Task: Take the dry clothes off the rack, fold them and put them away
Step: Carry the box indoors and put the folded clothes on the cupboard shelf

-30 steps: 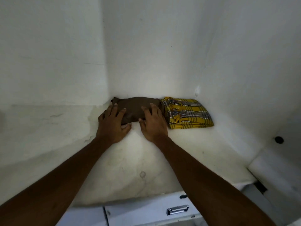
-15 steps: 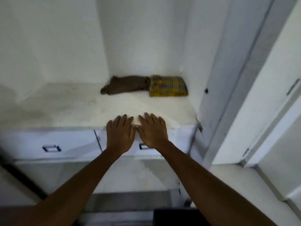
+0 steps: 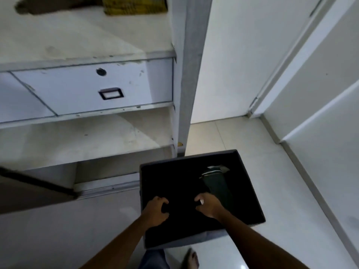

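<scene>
A dark fabric basket (image 3: 250, 191) stands on the floor below me. Inside it, at the right, lies a folded dark green garment (image 3: 216, 184) with a pale edge; the remaining interior is too dark to read. My left hand (image 3: 156, 210) and my right hand (image 3: 208, 206) hang over the basket's near half, fingers curled downward. Whether they hold dark cloth is hidden by the blackness. On the upper wardrobe shelf (image 3: 77, 41) lie a folded brown garment (image 3: 48, 6) and, to its right, a folded yellow plaid one (image 3: 134, 4).
Under the shelf is a white drawer (image 3: 93, 88) with a dark handle (image 3: 111, 93), then a lower shelf (image 3: 77, 144). A grey wardrobe post (image 3: 189, 74) stands right of it, white doors (image 3: 320, 94) beyond. My foot (image 3: 191, 259) is on the pale tiled floor.
My hands left the brown garment on the shelf, drew back to the shelf edge, then dropped down to the basket. My view tilted from the shelf down to the floor.
</scene>
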Tool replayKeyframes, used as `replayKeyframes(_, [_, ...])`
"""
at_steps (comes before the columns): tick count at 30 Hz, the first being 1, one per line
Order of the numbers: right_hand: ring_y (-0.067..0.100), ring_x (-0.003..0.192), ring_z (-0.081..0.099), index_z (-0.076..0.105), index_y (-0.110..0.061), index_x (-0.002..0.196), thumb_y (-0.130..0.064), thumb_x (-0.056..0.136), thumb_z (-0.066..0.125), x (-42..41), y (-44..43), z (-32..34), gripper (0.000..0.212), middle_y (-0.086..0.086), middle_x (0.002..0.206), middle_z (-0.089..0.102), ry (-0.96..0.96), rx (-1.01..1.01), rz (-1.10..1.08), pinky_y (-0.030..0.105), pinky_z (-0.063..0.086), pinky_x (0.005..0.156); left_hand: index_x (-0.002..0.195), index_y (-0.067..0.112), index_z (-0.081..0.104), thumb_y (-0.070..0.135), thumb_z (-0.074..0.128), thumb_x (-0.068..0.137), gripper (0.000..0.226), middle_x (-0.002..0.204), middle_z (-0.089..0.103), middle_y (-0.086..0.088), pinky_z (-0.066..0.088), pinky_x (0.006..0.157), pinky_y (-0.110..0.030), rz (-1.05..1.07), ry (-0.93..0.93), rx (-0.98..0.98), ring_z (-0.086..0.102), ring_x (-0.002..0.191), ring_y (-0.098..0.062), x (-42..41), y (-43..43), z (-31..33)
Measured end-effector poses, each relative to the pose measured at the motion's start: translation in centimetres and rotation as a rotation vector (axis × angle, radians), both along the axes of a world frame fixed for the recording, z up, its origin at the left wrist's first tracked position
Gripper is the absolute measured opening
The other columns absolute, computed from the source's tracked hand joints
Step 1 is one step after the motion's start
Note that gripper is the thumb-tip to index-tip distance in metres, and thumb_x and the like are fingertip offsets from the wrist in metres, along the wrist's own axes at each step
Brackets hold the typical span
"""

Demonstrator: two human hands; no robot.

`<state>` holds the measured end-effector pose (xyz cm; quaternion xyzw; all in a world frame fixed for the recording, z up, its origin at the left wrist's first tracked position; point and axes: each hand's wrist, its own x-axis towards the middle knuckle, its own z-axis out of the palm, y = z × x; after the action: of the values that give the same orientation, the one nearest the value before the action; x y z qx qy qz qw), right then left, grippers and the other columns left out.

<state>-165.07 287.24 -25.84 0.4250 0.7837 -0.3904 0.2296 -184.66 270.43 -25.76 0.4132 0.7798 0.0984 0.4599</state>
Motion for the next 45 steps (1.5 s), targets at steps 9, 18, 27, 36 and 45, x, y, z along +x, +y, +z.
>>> replayKeyframes(9, [0.036,0.137,0.043,0.022,-0.03,0.156,-0.031,0.081,0.073,-1.0,-4.5,-6.7,0.09,0.016,0.158,0.03,-0.074,-0.245,-0.336,0.038,0.039,0.113,0.158,0.03,0.01,0.032,0.069,0.086,0.093,0.161,0.012,-0.013,0.032,0.115,-0.035,-0.066,-0.052,-0.255,0.026,0.144,-0.032,3.2,0.2,-6.1])
replayKeyframes(18, [0.033,0.131,0.051,0.033,-0.023,0.151,-0.047,0.074,0.078,-3.1,-4.9,-9.1,0.093,0.009,0.148,0.049,-0.106,-0.067,-0.637,0.043,0.046,0.105,0.142,0.024,0.039,0.027,0.068,0.082,0.067,0.141,0.037,-0.013,0.04,0.106,-0.039,0.243,0.046,-0.285,0.038,0.129,-0.034,1.6,3.4,-7.0])
replayKeyframes(27, [0.035,0.121,0.059,0.048,-0.021,0.139,-0.051,0.084,0.072,-4.5,-1.4,-9.9,0.067,0.012,0.131,0.062,-0.148,-0.154,-0.549,0.038,0.05,0.096,0.131,0.023,0.044,0.032,0.072,0.081,0.058,0.136,0.04,-0.014,0.041,0.107,-0.042,0.359,-0.061,-0.337,0.041,0.128,-0.036,0.4,4.3,-7.8])
replayKeyframes(36, [0.027,0.097,0.059,0.073,-0.024,0.105,-0.038,0.084,0.067,-4.6,-7.3,-8.1,0.026,0.004,0.109,0.062,0.147,0.428,-0.028,0.039,0.054,0.073,0.134,0.021,0.045,0.066,0.086,0.049,0.105,0.123,0.061,-0.002,0.054,0.093,-0.036,0.771,-0.478,-0.26,0.064,0.106,-0.022,0.6,6.0,-7.0])
replayKeyframes(45, [0.031,0.112,0.062,0.038,-0.027,0.143,-0.031,0.09,0.059,-5.7,-7.1,-6.7,0.057,0.002,0.132,0.058,0.129,0.065,-0.299,0.04,0.049,0.085,0.134,0.026,0.056,0.083,0.063,0.054,0.098,0.131,0.06,-0.005,0.051,0.1,-0.041,0.703,-0.346,-0.285,0.06,0.116,-0.027,1.5,6.1,-7.8])
